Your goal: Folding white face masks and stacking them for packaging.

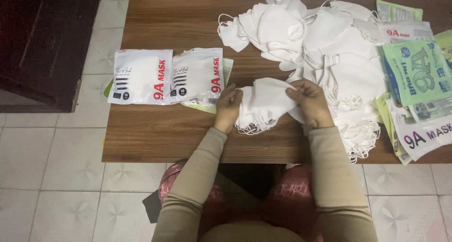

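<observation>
A small stack of white face masks (263, 103) lies near the front edge of the wooden table (155, 138). My left hand (228, 108) grips the stack's left end. My right hand (310, 103) pinches its upper right corner. Thin ear loops hang out under the stack. Both sleeves are beige.
A large heap of loose white masks (320, 35) covers the table's far right. Two filled white packets (141, 76) (197, 77) lie side by side at the left. Empty green and white packets (419, 72) are piled along the right edge. A dark cabinet (42, 39) stands on the tiled floor at left.
</observation>
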